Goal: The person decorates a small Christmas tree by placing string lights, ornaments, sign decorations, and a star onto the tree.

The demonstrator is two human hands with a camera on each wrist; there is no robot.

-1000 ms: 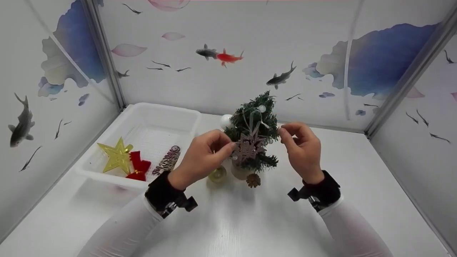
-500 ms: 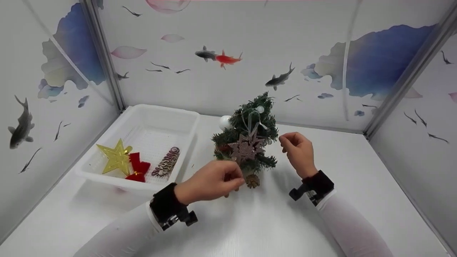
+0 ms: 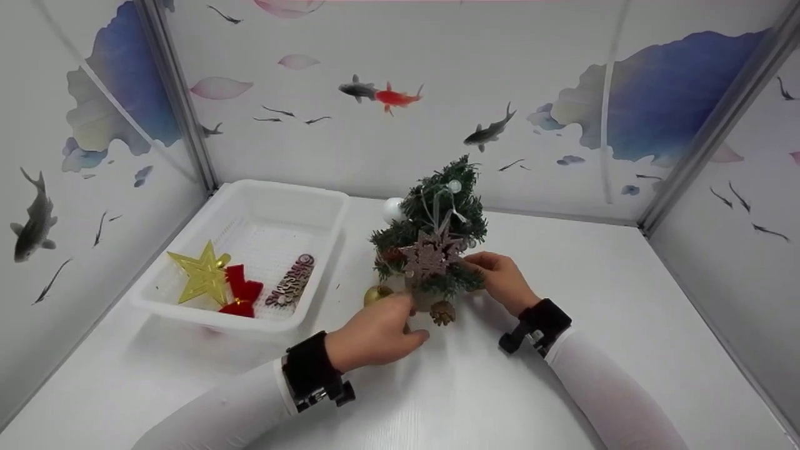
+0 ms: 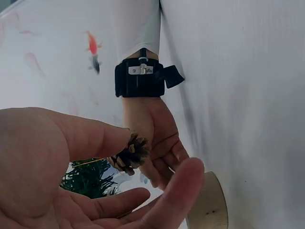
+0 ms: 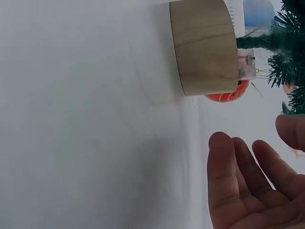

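A small artificial Christmas tree (image 3: 415,203) stands on a round wooden base (image 5: 205,47). A glittery snowflake ornament (image 3: 431,255) hangs at its front, and a pine cone (image 3: 442,314) hangs low beside the base. My left hand (image 3: 378,331) is in front of the base, near a gold ball (image 3: 376,294) that it partly covers. Its thumb and fingers are spread apart in the left wrist view, the thumb overlapping the pine cone's edge. To the tree's right, my right hand (image 3: 503,284) reaches toward the lower branches. Its relaxed fingers hold nothing in the right wrist view.
A white plastic basket (image 3: 187,317) stands on the left. It contains a gold star (image 3: 201,275), a red bow (image 3: 244,290) and a purplish lettered ornament (image 3: 292,284). A white ball (image 3: 393,210) shows at the tree's left. Printed wall panels (image 3: 300,144) enclose the table.
My left hand has dropped from the branches to the front of the base, its fingers loosening. My right hand has moved down and left to the lower branches. The tree stays in place.
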